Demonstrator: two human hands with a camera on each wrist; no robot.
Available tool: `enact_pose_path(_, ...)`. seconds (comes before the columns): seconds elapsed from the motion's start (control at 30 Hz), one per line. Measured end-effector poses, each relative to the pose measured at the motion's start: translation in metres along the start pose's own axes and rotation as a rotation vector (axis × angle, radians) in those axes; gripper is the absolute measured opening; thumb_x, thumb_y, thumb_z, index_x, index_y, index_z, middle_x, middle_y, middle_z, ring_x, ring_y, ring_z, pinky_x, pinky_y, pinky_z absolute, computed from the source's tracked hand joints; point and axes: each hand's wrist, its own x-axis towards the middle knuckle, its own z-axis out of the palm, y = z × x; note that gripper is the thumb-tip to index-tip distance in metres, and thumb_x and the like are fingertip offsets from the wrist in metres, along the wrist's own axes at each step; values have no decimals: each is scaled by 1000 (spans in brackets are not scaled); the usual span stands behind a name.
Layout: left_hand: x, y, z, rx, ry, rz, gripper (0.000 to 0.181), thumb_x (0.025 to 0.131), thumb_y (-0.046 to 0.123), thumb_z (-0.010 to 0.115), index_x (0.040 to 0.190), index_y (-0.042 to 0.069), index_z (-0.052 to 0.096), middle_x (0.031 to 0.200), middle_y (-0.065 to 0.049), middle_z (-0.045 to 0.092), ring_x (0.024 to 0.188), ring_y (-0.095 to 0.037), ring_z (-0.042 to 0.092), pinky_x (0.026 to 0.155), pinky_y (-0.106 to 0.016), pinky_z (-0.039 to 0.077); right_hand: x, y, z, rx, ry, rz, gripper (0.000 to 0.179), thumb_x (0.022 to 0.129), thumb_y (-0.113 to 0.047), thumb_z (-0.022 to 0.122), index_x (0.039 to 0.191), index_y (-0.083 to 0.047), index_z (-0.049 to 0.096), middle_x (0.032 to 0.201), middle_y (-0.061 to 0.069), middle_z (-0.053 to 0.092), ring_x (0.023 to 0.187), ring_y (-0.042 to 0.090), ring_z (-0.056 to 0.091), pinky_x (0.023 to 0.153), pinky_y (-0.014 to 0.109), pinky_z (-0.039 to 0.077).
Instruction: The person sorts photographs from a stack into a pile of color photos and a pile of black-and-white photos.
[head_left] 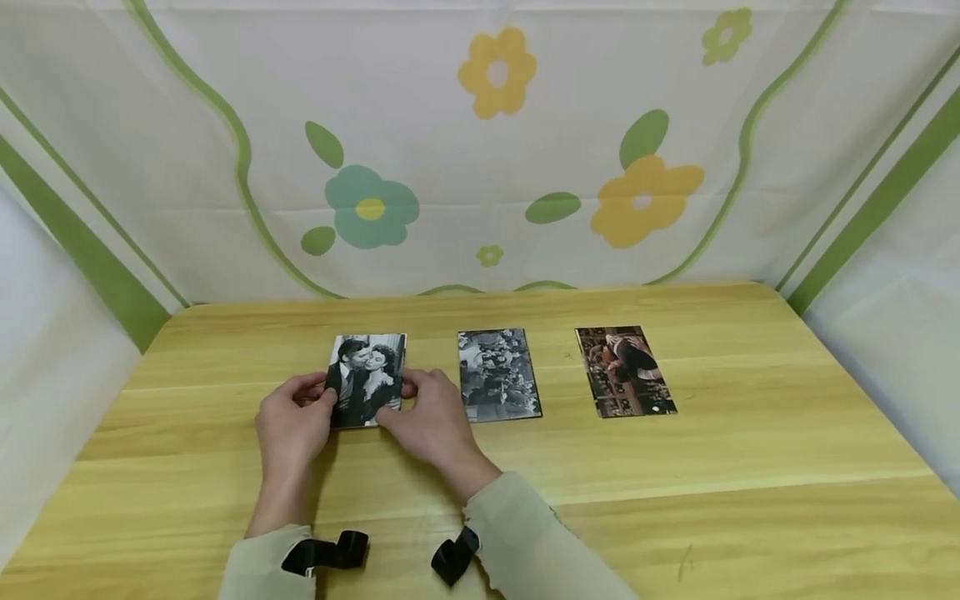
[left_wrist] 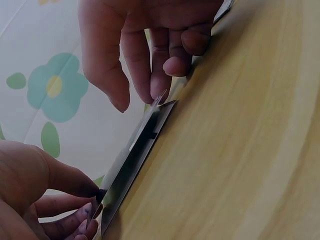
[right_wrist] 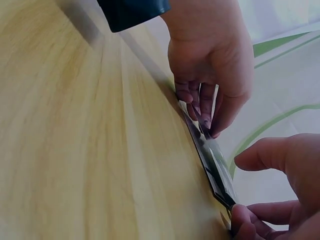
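Note:
A black-and-white photo card (head_left: 363, 387) of an embracing couple lies at the left of the row, both hands at its sides. My left hand (head_left: 294, 417) pinches its left edge between thumb and fingers. At the opposite edge, my right hand (head_left: 431, 412) touches the card with its fingers, its thumb held apart above the face in the right wrist view. Seen edge-on in the left wrist view, the photo card (left_wrist: 131, 150) is tilted up a little over a dark flat layer (left_wrist: 142, 155). What that layer is cannot be made out.
To the right lie a black-and-white crowd photo (head_left: 499, 375) and a dark colour photo (head_left: 626, 371) on the wooden table (head_left: 675, 492). A white cloth with flowers (head_left: 480, 167) stands behind the table. Black straps (head_left: 333, 552) hang at both sleeves.

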Motion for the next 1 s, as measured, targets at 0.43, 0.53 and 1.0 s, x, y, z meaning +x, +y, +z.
enact_pose_path(0.43,0,-3,2,28,-15,16,32,100,9,67,128,-2,74,114,-23,72,101,-31,64,70,-20,44,0,2,1,-14,1,-9,69,85,-24,81,149,-6,64,115,2,67,97,16,58,85,34,53)
enact_pose_path(0.53,1,-3,1,38,-18,18,33,100,10,67,130,-2,74,115,-23,72,103,-32,65,74,-24,45,1,1,1,-19,-5,-9,69,85,-24,81,149,-6,63,115,2,66,97,16,58,85,33,52)
enact_pose_path(1.0,1,-4,0,44,-23,5,36,92,10,77,125,-4,75,111,-23,71,105,-35,63,83,-33,47,2,5,-5,61,-71,-4,65,87,-21,80,148,-7,64,115,3,65,81,13,56,77,29,48)
